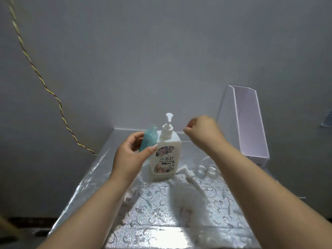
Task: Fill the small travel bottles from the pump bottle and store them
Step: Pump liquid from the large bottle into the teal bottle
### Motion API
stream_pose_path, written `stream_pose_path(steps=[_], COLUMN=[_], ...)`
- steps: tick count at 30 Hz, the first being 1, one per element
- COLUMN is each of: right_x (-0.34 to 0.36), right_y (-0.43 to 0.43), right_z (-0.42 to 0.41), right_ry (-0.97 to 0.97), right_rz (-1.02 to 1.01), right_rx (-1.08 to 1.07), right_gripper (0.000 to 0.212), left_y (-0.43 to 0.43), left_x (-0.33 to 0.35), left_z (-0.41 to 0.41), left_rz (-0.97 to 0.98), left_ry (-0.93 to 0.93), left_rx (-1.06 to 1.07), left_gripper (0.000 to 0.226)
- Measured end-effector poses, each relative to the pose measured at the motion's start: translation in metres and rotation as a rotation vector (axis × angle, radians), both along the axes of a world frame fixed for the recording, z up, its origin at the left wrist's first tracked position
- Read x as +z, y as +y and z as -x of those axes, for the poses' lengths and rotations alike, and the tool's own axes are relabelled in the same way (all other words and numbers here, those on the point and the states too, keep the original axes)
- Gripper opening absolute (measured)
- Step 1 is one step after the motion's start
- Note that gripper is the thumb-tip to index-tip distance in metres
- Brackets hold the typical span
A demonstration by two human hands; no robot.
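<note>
I note the left hand (130, 155) wrapped around a teal travel bottle (148, 139), thumb across its front, holding it upright with its open mouth just left of the pump bottle (166, 151) and touching or nearly touching its shoulder. The pump bottle stands at the centre of the table (161, 212), its nozzle pointing up and away.

The right hand (202, 133) hangs in the air to the right of the pump head, fingers curled into a loose fist. It is blurred, and I cannot tell whether it pinches a cap or anything else.

On the table right of the pump bottle lie a loose white pump fitting (190, 177) and two clear small containers (206, 170); a pale storage box (249, 123) stands at far right.

My judgement: filling of the first bottle is in hand. The next move calls for bringing the teal bottle's mouth under the nozzle and pressing the pump with the right hand; a misaligned mouth would spill.
</note>
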State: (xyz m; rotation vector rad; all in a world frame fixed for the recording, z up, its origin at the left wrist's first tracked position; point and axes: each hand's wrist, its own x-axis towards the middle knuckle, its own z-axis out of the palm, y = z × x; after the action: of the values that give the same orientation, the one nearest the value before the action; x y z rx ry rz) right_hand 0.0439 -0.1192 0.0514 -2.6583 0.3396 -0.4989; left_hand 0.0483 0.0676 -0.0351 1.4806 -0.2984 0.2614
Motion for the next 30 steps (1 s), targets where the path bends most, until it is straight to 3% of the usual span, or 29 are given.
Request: stream_pose_path(steps=[3, 6, 8, 10, 20, 23, 27, 30], right_x=[0.029, 0.051, 0.058, 0.063, 0.064, 0.064, 0.068, 0.068], right_y=[0.009, 0.010, 0.004, -0.002, 0.011, 0.019, 0.018, 0.024], right_z=[-0.011, -0.016, -0.020, -0.023, -0.031, -0.033, -0.034, -0.046], right_ry=[-0.136, -0.012, 0.130, 0.202, 0.063, 0.049, 0.107, -0.009], right_rz=[-0.152, -0.403, -0.328, -0.253, 0.022, 0.091, -0.038, -0.184], right_rx=[0.166, 0.452, 0.591, 0.682, 0.572, 0.505, 0.507, 0.436], right_gripper=[0.018, 0.025, 0.039, 0.040, 0.018, 0.023, 0.033, 0.039], left_y=[-0.001, -0.002, 0.000, 0.002, 0.006, 0.007, 0.007, 0.006], left_x=[0.006, 0.011, 0.012, 0.013, 0.012, 0.011, 0.012, 0.012], left_z=[-0.009, -0.013, -0.015, -0.017, -0.019, -0.020, -0.025, -0.030], left_rz=[-0.021, -0.035, -0.032, -0.026, 0.003, 0.013, 0.026, 0.025], left_ry=[-0.015, -0.025, -0.022, -0.023, -0.021, -0.016, -0.013, -0.005], left_rx=[0.007, 0.008, 0.007, 0.007, -0.004, 0.003, 0.011, 0.008], left_gripper=[0.036, 0.037, 0.039, 0.040, 0.044, 0.042, 0.043, 0.045])
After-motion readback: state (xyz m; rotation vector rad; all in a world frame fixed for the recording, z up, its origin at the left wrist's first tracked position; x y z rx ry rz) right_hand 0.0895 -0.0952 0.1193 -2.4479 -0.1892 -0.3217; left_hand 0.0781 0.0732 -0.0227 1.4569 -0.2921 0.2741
